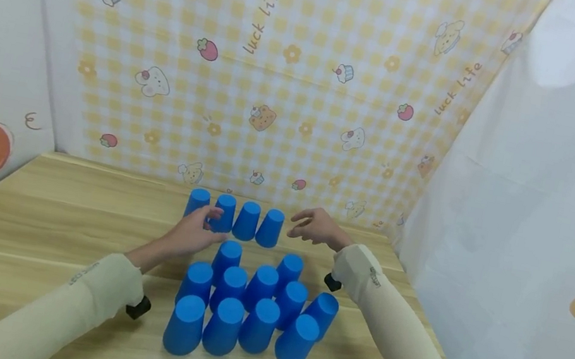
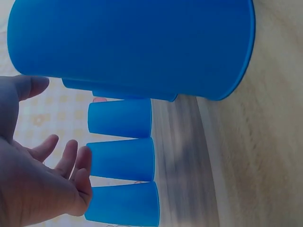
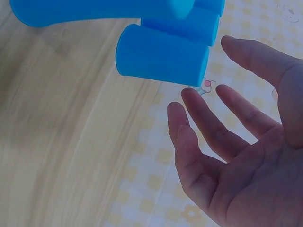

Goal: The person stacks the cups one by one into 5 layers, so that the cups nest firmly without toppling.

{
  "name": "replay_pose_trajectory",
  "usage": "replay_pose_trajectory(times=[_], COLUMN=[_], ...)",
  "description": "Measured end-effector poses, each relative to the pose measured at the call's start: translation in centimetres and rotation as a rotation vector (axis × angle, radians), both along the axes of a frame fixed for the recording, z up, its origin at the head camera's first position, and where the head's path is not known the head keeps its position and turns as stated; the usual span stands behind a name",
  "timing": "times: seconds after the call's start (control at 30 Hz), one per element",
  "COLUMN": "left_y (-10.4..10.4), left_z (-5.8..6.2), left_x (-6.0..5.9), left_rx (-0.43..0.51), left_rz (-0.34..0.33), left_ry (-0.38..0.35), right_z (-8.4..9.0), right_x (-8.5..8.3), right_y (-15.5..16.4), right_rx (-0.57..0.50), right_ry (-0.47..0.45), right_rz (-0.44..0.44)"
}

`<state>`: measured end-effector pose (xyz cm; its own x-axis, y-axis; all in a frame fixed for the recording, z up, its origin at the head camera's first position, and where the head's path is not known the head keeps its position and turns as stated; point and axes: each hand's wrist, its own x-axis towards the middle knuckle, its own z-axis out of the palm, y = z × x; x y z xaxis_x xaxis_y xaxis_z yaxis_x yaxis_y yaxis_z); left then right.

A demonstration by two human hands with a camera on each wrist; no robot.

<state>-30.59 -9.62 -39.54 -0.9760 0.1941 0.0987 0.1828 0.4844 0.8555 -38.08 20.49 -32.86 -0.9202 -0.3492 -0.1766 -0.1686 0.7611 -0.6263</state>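
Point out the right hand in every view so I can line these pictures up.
Head: the right hand is right of centre, below mid-height, just right of the far row's rightmost blue cup.
Left wrist: not in this picture.
Right wrist: the right hand fills the lower right, palm showing, with fingers reaching toward the upper left.
Shared landmark: the yellow-checked cloth, seen behind cups in all three views.

Arms [image 1: 57,309] outstretched, fingers [image 3: 211,124] loosely bent
My left hand [image 1: 190,234] is lower left of frame centre, my right hand [image 1: 316,226] lower right.
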Motion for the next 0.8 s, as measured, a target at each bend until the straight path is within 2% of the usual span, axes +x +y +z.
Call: replay_pose_trajectory(times=[0.23,0.43,0.57,0.8], left_y=[0.5,1.0,1.2,1.5], left_z=[0.0,-0.1,-0.4,-0.5], left_x=[0.4,0.5,0.6,0.8], left_rx=[-0.052,-0.046,-0.045,-0.050], left_rz=[-0.044,-0.096,-0.128,-0.165], left_ry=[0.015,0.013,0.003,0.022], right_z=[0.0,-0.3,-0.6,-0.6], right_x=[1.4,2.4,2.9,3.2], right_y=[0.6,1.1,1.5,1.8], right_rx=[0.017,-0.005,0.005,0.013], right_ry=[-0.010,-0.007,-0.018,-0.046], right_rz=[0.036,0.090,0.139,0.172])
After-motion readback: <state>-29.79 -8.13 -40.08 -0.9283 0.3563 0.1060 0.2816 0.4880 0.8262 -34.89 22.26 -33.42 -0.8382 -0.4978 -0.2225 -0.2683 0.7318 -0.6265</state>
